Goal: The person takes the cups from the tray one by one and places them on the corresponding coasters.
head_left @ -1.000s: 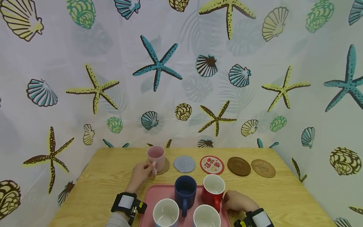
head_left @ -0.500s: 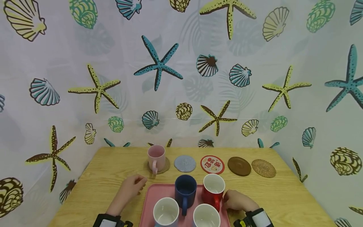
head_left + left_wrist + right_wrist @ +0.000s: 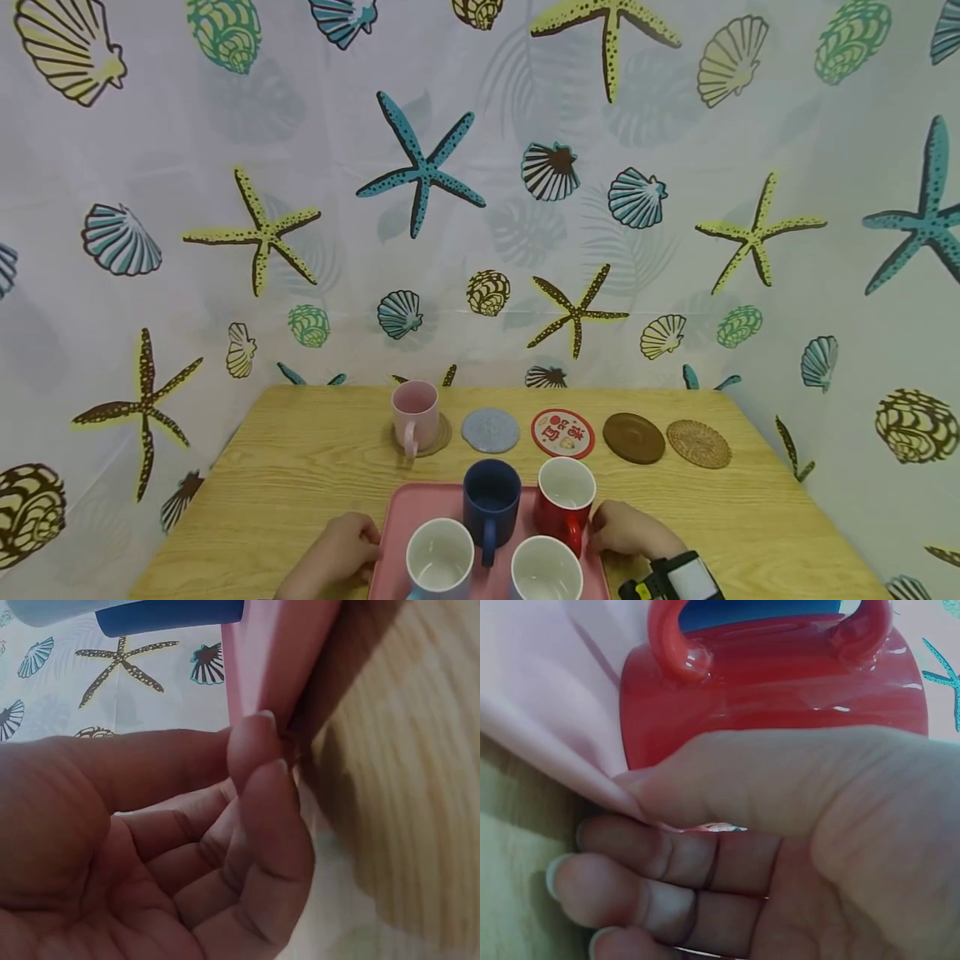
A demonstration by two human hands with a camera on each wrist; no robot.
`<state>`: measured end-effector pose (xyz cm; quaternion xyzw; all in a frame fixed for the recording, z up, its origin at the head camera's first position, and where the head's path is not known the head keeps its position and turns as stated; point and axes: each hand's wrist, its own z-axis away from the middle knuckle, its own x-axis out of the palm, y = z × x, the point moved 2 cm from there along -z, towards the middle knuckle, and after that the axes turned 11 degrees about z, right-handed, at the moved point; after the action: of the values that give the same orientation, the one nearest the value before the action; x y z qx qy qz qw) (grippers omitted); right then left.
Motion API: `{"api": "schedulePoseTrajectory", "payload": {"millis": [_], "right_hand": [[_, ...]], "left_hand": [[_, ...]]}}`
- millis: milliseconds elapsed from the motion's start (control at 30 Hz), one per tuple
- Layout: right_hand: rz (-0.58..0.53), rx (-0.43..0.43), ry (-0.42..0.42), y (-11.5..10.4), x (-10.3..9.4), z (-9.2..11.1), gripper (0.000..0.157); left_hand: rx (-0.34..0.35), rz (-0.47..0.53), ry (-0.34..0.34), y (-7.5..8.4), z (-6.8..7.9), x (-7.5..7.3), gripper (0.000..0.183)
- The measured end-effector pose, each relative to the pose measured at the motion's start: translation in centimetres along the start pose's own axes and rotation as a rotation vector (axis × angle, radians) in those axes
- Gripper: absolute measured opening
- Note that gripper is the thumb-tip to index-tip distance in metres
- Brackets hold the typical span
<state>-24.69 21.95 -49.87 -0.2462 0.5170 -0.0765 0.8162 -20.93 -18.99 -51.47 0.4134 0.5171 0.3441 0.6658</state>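
Note:
My left hand pinches the left rim of a pink tray. In the left wrist view, its thumb and curled fingertips meet at the tray's edge. On the opposite side, my right hand holds the right rim, with the thumb above and the fingers below. Close to that thumb stands a red mug with a white inside. Beside it on the tray is a dark blue mug. Two white-lined mugs stand nearer, one on the left and one on the right.
Behind the tray, a pink mug stands on a tan coaster. To its right lie a grey coaster, a red-rimmed coaster, a brown coaster and a woven coaster. A patterned curtain borders the wooden table.
My left hand has let go of the pink mug's handle, drawn back toward me and taken the tray's left rim. The pink mug stays on its coaster. My right hand has kept its place.

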Motion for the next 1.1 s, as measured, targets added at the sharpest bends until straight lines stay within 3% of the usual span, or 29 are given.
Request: {"api": "schedulePoseTrajectory", "payload": {"millis": [267, 533, 933, 1100], "right_hand": [[0.003, 0.010, 0.030, 0.7, 0.0, 0.0, 0.009], [0.018, 0.035, 0.056, 1.3, -0.5, 0.8, 0.008], [0.088, -0.001, 0.152, 5.1, -2.2, 2.0, 0.010], [0.070, 0.001, 0.160, 6.7, -2.6, 2.6, 0.014]], "left_hand": [[0.081, -0.035, 0.020, 0.4, 0.0, 0.5, 0.010], [0.050, 0.005, -0.007, 1.3, -0.1, 1.4, 0.009], [0.074, 0.035, -0.092, 3.1, -1.4, 4.9, 0.011], [0.072, 0.035, -0.113, 3.8, -1.8, 6.4, 0.012]]}}
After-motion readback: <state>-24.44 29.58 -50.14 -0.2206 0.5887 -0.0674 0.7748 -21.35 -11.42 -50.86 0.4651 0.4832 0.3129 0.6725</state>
